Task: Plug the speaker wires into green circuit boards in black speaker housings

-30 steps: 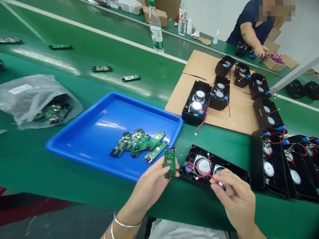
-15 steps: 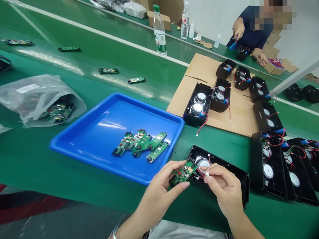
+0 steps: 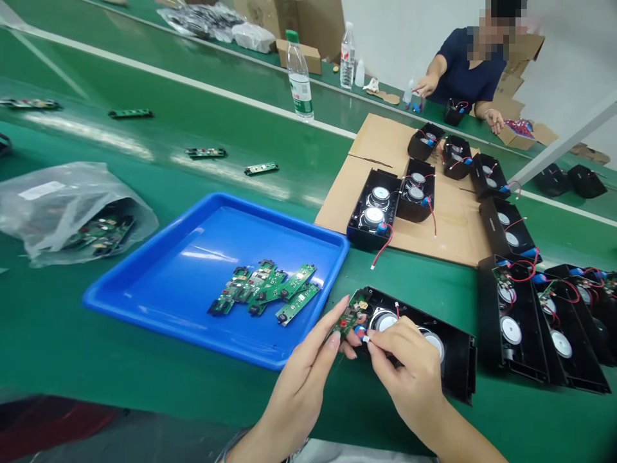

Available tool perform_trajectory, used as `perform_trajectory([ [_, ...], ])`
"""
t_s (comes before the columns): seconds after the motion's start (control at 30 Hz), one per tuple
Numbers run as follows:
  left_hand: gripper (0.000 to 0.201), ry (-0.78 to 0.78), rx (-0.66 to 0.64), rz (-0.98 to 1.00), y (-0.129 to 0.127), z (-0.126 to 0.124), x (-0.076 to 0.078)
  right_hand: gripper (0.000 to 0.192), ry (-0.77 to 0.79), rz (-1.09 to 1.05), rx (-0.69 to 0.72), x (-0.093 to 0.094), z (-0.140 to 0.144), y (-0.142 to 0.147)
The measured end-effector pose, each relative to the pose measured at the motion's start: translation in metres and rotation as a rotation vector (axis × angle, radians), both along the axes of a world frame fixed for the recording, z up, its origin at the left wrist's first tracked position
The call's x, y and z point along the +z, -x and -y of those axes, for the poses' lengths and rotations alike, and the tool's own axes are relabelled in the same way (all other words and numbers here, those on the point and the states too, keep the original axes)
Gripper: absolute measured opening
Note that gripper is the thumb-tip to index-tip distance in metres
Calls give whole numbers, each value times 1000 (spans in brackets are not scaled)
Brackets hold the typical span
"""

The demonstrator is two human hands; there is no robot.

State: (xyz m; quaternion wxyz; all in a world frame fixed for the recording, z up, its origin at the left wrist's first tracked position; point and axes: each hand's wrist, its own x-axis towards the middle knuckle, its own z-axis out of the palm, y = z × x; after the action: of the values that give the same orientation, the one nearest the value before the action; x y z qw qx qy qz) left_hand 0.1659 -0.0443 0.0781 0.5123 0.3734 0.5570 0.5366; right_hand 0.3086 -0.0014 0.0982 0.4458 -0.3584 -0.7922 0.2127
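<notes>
Fingers of the left hand (image 3: 308,366) pinch a green circuit board (image 3: 349,314); the right hand (image 3: 409,373) grips a white connector (image 3: 366,338).

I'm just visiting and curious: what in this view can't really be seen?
- White connector: too small, half under the right hand fingers.
- Circuit board held by the left hand: parts too small to read.
- Plastic bag: film blurs the boards inside.
- Speaker housing: near end hidden by the hands.

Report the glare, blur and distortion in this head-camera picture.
Head view: overhead light glares in white streaks on the green belt and the blue tray; straight belt edges bow at the frame's borders; the left hand and right hand look sharp.
</notes>
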Motion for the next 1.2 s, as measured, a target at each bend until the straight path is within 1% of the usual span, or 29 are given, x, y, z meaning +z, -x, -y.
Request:
perform_trajectory([
  [0.03,44,-4,-18,-17,3,-1,-2,17,-18,14,-2,0,0,0],
  [0.1,44,-9,-44,-68,7,-2,-1,17,-40,35,-11,1,-1,0],
  [0.17,37,-5,-74,-127,12,-4,6,17,-37,44,-19,3,-3,-2],
  [0.23,28,21,-116,-182,15,-5,16,17,-23,40,-15,6,-5,-3],
  [0.3,21,13,-132,-229,16,-4,25,18,-14,37,-3,9,-7,-4],
  [0.37,24,-25,-121,-234,16,-4,31,17,-15,37,6,10,-8,-4],
  [0.43,28,-83,-112,-200,16,-5,34,16,-6,31,19,9,-8,-3],
  [0.57,22,-199,-139,-154,16,-11,29,13,27,2,46,6,-6,0],
  [0.67,17,-235,-128,-164,12,-14,20,15,0,7,-2,4,-4,4],
  [0.77,26,-244,-119,-179,5,-13,9,16,-16,7,-77,4,-3,7],
  [0.87,39,-253,-104,-199,0,-10,4,17,-21,12,-103,3,-3,9],
  [0.9,38,-240,-80,-213,-1,-11,4,18,-31,13,-94,3,-3,9],
  [0.97,26,-190,-18,-233,-1,-13,6,18,-60,20,-47,1,-3,8],
  [1.0,20,-157,8,-223,1,-14,7,18,-74,26,-26,0,-2,7],
  [1.03,18,-119,23,-198,2,-16,7,18,-89,34,-13,0,-2,6],
  [1.1,22,-14,14,-124,6,-18,7,17,-135,54,-7,-1,-2,4],
  [1.2,36,124,-47,-71,9,-19,5,14,-209,83,10,-1,-3,1],
])
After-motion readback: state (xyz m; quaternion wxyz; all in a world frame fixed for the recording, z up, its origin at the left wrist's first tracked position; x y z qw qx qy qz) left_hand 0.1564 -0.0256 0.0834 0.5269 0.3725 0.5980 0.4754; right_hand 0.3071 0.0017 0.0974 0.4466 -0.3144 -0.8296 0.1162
